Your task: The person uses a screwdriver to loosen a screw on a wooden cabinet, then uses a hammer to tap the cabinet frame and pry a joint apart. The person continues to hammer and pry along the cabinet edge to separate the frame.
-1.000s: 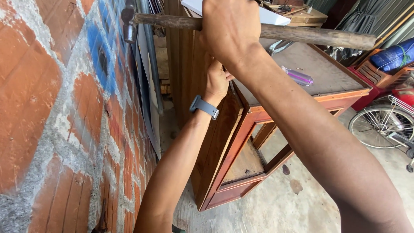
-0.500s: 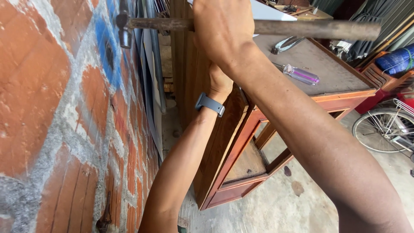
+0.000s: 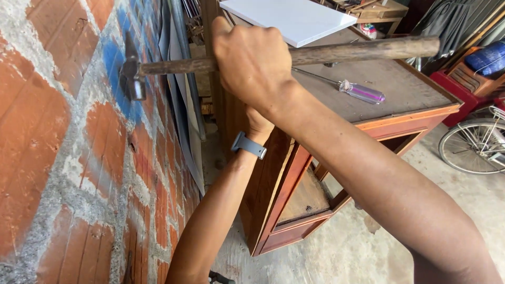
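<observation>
My right hand (image 3: 252,58) is wrapped around the wooden handle of a hammer (image 3: 342,51), held level in front of me. The hammer's metal head (image 3: 131,79) points left, close to the brick wall (image 3: 63,158). My left hand (image 3: 260,125) reaches up against the side of a brown wooden cabinet (image 3: 410,118). A grey watch band (image 3: 248,144) is on that wrist. My right forearm hides the left hand's fingers, so what they hold is not visible.
A screwdriver with a clear purple handle (image 3: 363,93) lies on the cabinet top beside a white board (image 3: 289,18). A bicycle wheel (image 3: 473,150) stands at the right on the concrete floor. Grey sheets (image 3: 184,105) lean against the wall.
The hammer has come down and left in view, its head now lower and nearer the brick wall. My left hand stays against the cabinet side.
</observation>
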